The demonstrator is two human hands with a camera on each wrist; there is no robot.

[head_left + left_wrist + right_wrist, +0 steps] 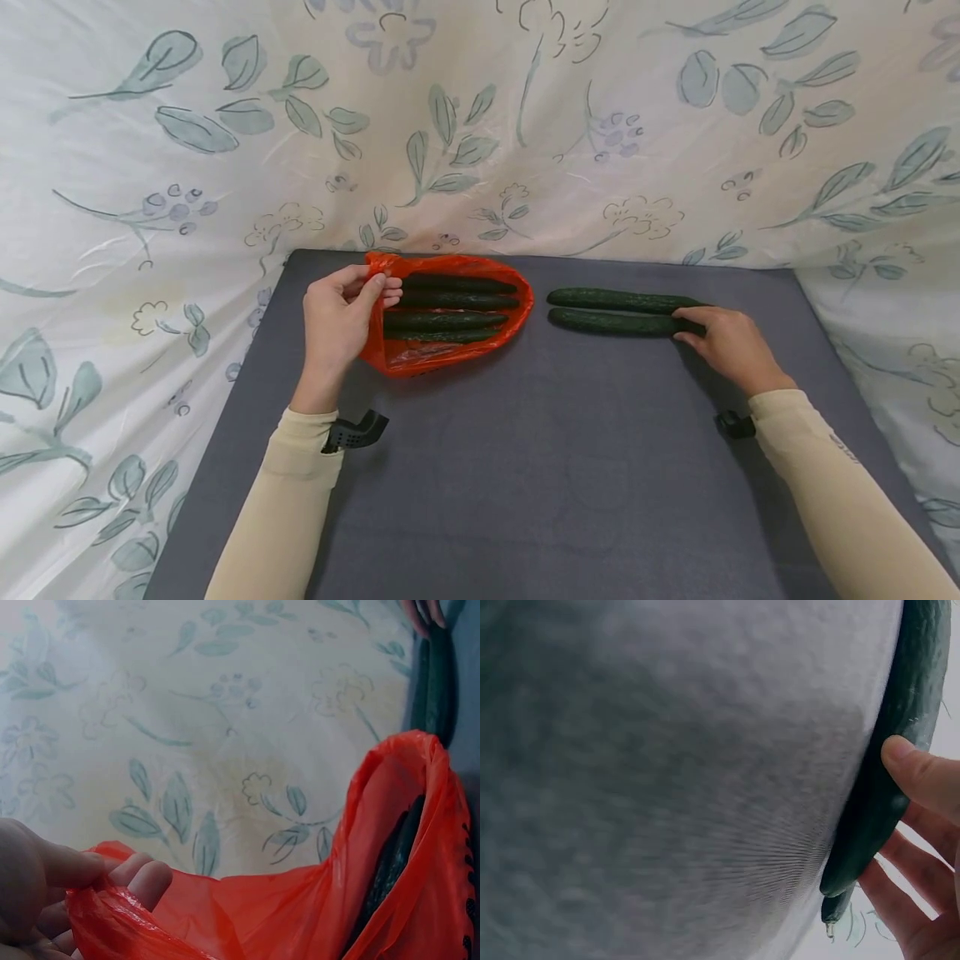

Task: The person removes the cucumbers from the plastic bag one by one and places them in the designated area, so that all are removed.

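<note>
My left hand (333, 321) pinches the left rim of a red plastic bag (528, 304), thumb against fingers. The bag lies on its side with its mouth held wide, and several dark green cucumbers (450, 321) lie lengthwise inside. To the right of the bag, two more cucumbers lie side by side. My right hand (735, 346) grips the nearer cucumber (607, 322) by its right end; the farther cucumber (615, 298) lies just behind it. In the right wrist view, the thumb (922, 776) presses one side of the held cucumber (911, 697), with fingers on the other side.
A dark grey table (540, 467) lies under everything. Behind it and along both sides hangs a pale sheet (480, 108) printed with leaves and flowers. The bag and the loose cucumbers are close to the table's back edge.
</note>
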